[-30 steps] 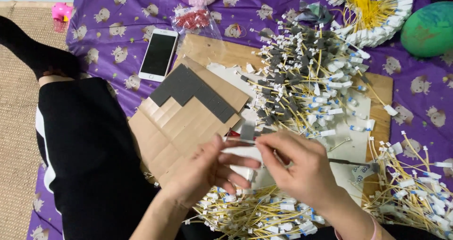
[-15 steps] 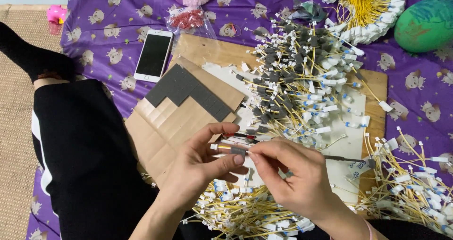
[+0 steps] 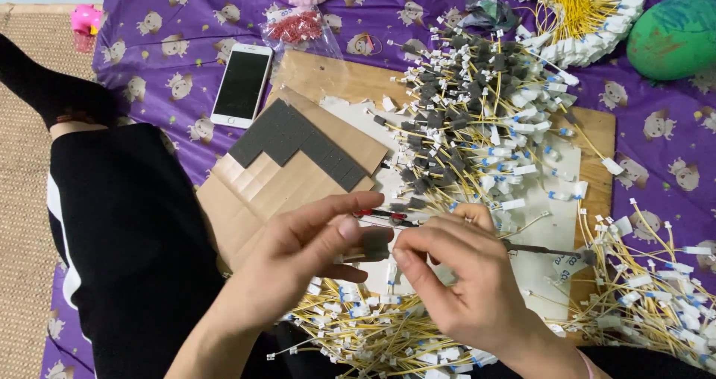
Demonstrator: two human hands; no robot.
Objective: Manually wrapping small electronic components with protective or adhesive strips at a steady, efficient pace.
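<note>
While both hands meet over the wooden board [image 3: 597, 137], left hand [image 3: 298, 263] and right hand [image 3: 462, 282] fingers pinch one small grey foam piece [image 3: 375, 243] beside yellow wires [image 3: 358, 334].

A white smartphone [image 3: 241, 85] lies face up on the purple cloth, well above and to the left of the hands [image 3: 388, 275] — a slim rounded rectangle, its screen dark and blank. Just to its right, farther up, sits a small clear plastic bag [image 3: 298, 27] of red pieces, crumpled — it lies well apart from the hands.
</note>
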